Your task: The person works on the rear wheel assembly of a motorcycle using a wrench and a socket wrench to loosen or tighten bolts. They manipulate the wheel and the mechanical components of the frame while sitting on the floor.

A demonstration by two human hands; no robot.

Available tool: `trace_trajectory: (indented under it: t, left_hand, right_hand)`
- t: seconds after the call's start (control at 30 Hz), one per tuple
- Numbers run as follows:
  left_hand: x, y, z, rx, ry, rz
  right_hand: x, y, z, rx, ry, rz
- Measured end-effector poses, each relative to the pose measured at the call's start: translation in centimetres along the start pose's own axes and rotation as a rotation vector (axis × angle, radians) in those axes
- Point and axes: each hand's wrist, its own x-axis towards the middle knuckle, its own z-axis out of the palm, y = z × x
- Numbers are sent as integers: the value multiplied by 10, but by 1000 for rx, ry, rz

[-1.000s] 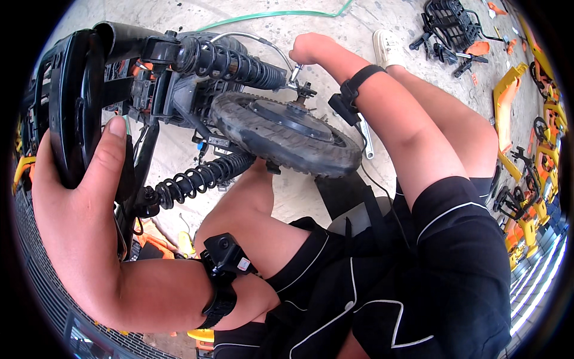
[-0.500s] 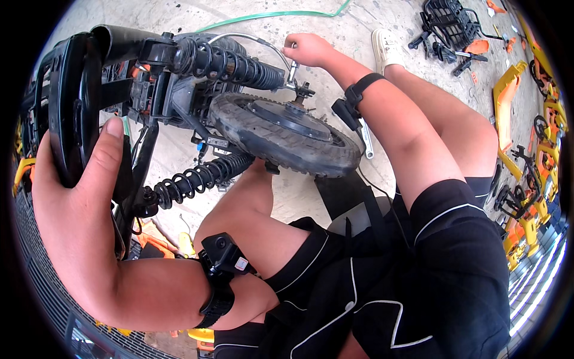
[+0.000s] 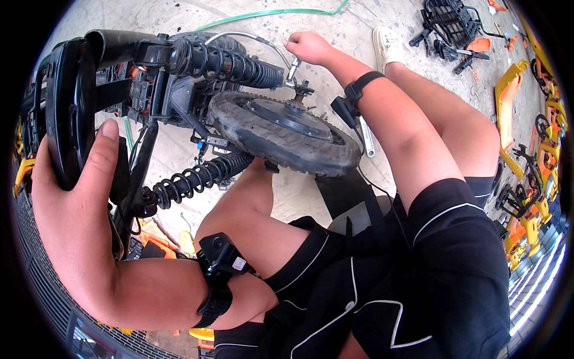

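Observation:
An electric bike's rear end lies on its side before me, its black-tyred hub-motor wheel (image 3: pixel 287 134) between two coil-spring shock absorbers, the upper shock (image 3: pixel 224 63) and the lower shock (image 3: pixel 200 178). My right hand (image 3: pixel 308 49) is closed round the upper end of a silver wrench (image 3: pixel 293 70), whose lower end reaches the axle (image 3: pixel 299 91) on the wheel's far side. At the left, my left hand (image 3: pixel 75 197) is wrapped round a smooth, curved black bike part (image 3: pixel 72 113), thumb on its near side. Its other fingers are mostly hidden.
A second silver wrench (image 3: pixel 367 140) lies on the concrete floor beneath my right forearm. A green hose (image 3: pixel 269 14) runs behind the bike. A black wire basket (image 3: pixel 451 24) and yellow bike parts (image 3: pixel 508 99) lie to the right. Orange scraps (image 3: pixel 158 236) are at lower left.
My right hand has turned slightly with the wrench, whose top has tipped a little to the right. My left hand keeps its hold on the black part, which has shifted very slightly left.

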Motion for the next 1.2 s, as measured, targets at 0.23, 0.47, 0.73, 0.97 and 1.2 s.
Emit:
trace_trajectory:
  t: [0.23,0.47,0.73,0.97,1.2]
  left_hand:
    - [2,-3,-4,79,59,-26]
    - [1,0,-2,100,93,-20]
    - [-1,7,2,-94,-31,-74]
    - [-2,4,2,-67,-5,-35]
    - [-1,8,3,-76,-14,-54]
  right_hand:
    - [14,-27,-10,-514,-282,175]
    - [-6,0,-8,100,-6,-173]
    - [1,-4,-1,-41,29,34]
    - [11,-34,-16,-536,-266,225]
    - [-12,-6,-13,180,-63,-44]
